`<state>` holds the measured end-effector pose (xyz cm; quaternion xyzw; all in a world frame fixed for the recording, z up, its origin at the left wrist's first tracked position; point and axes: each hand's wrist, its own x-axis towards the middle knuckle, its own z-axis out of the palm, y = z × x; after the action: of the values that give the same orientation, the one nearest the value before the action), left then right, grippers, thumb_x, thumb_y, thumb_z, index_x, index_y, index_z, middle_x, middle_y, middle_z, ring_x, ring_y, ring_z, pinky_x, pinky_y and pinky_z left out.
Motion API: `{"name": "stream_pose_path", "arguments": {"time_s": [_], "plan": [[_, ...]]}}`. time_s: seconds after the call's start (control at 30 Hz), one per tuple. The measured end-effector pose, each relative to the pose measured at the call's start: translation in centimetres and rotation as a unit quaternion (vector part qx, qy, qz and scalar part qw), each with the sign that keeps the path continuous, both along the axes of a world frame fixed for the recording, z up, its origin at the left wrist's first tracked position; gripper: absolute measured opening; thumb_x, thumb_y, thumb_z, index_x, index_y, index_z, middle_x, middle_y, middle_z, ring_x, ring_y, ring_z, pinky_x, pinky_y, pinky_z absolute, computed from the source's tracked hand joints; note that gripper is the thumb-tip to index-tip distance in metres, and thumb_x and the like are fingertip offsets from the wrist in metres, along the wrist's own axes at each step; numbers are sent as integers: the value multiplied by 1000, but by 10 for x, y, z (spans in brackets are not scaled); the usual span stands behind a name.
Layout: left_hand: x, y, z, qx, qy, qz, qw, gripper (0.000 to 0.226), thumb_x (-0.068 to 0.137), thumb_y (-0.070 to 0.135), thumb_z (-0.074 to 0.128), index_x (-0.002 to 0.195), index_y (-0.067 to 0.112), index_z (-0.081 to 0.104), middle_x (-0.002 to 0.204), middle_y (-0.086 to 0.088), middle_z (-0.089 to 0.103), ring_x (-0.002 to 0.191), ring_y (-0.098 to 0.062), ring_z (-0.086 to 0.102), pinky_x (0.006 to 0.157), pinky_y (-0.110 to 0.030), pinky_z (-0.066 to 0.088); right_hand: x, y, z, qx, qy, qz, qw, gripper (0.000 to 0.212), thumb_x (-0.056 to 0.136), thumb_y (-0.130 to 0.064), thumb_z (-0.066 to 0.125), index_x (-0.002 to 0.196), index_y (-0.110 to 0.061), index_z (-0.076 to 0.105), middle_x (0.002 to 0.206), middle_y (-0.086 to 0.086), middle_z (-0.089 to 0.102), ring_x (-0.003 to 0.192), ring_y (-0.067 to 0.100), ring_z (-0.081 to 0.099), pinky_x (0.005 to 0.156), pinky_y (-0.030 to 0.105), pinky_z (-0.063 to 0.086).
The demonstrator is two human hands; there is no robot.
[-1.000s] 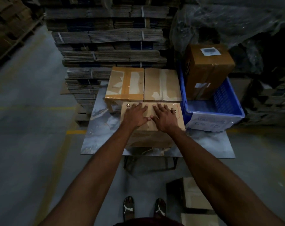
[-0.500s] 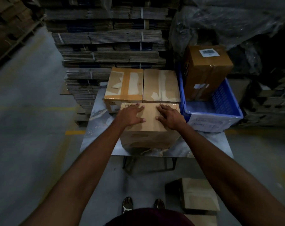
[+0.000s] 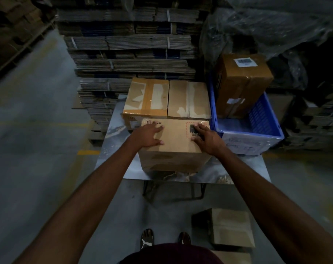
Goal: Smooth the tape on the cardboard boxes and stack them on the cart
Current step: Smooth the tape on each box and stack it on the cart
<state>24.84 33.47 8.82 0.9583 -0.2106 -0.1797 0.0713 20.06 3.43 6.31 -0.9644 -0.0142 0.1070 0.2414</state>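
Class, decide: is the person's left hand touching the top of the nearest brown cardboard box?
Touching. The head view shows the left hand lying flat on the nearest brown cardboard box, fingers spread.

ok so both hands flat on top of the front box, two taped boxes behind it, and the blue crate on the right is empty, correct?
Not quite: the blue crate is not empty. The head view shows a tall labelled cardboard box standing in it. The rest holds: left hand and right hand lie flat on the front box, with two taped boxes behind it.
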Motion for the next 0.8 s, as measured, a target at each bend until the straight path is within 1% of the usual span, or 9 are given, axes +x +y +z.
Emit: {"name": "stream_pose_path", "arguments": {"time_s": [0.1,0.2,0.23,0.33,0.37,0.47,0.6,0.73,0.8], "plan": [[-7,1,-4,-8,3,5,1000,80,94,61,53,160,34,14,168,-7,3,155,-28,4,121,-52,12,-7,8,-13,-3,-32,-22,999,65,104,-49,47,161,-26,25,169,0,20,149,33,29,121,53,27],[-8,-2,-1,0,4,9,1000,79,96,59,52,160,34,13,168,-8,2,154,-28,6,121,-50,15,-7,12,-6,-31,-43,-13,999,64,105,-45,47,160,-22,25,168,3,20,152,29,25,123,52,15],[-10,-4,2,2,5,9,1000,79,96,58,53,160,33,14,168,-9,3,154,-29,7,121,-49,16,-7,12,-3,-29,-40,-12,999,64,104,-44,49,160,-22,28,168,4,22,151,29,26,123,52,16],[-16,-10,9,20,-10,2,1000,77,96,52,56,159,30,19,167,-12,9,152,-32,16,119,-50,22,-12,17,1,12,-48,-36,998,56,102,-36,56,154,-20,41,164,5,33,146,28,37,117,49,34],[-17,-11,9,23,-17,4,1000,75,97,51,57,159,29,21,167,-13,11,151,-33,18,118,-51,24,-15,20,1,24,-55,-41,997,52,103,-33,56,152,-19,44,162,5,35,144,27,40,115,47,37],[-21,-12,0,13,-23,17,1000,71,99,47,54,159,30,21,167,-12,10,152,-35,11,119,-52,19,-27,27,-6,23,-79,-48,995,49,107,-32,47,154,-19,42,163,5,33,148,26,34,117,46,34],[-22,-11,-7,2,-10,20,1000,70,101,47,50,160,29,17,168,-11,6,153,-38,7,121,-51,16,-28,30,-5,-11,-75,-36,996,54,108,-36,41,158,-17,33,166,7,27,151,28,28,120,48,32],[-19,-19,-2,23,-9,16,1000,73,97,60,47,159,31,20,167,-13,11,150,-43,14,117,-54,24,-26,36,0,-23,-62,-35,997,64,104,-46,47,159,-17,30,166,7,27,152,28,25,119,50,32],[-28,-25,-7,23,-21,29,999,76,96,66,40,160,32,17,167,-13,8,150,-47,10,118,-56,20,-31,40,-8,-14,-75,-43,996,65,105,-49,45,160,-17,29,166,8,27,153,28,22,123,51,26]]}}
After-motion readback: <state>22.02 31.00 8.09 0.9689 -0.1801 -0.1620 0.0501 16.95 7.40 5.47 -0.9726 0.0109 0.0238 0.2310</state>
